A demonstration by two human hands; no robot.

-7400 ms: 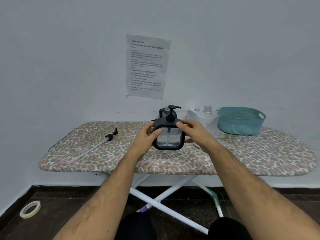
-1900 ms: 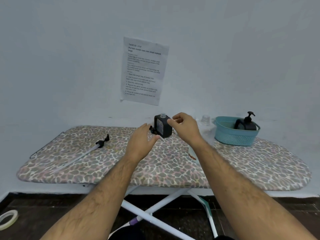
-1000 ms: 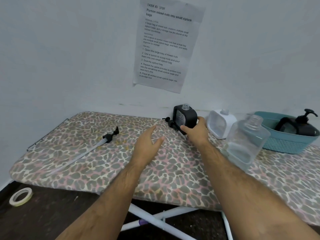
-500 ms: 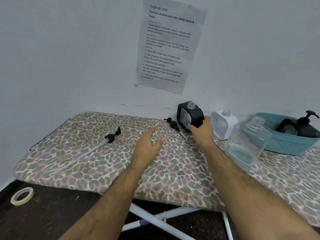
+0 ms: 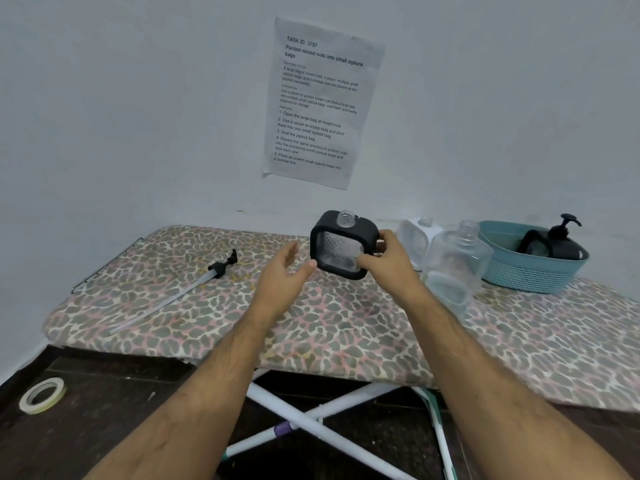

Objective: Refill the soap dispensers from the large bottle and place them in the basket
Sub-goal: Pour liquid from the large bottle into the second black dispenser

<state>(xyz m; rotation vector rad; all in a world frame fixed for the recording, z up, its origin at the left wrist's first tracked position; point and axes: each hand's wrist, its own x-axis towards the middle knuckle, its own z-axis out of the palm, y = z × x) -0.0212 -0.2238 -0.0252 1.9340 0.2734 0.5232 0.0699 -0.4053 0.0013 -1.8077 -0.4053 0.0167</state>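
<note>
Both forearms bare to the frame edge, with visible hair; no sleeves, gloves, watch or rings seen on left hand (image 5: 282,277) or right hand (image 5: 388,263).

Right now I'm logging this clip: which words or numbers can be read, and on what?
On the paper sheet taped to the wall:
"TASK ID 3797"
"Portion mixed nuts into small ziplock bags"
"1 Open the large bag of mixed nuts"
"3 Seal the ziplock bag"
Smaller paragraphs: too blurred.
Dispensers, bottle, basket: no text visible.
</note>
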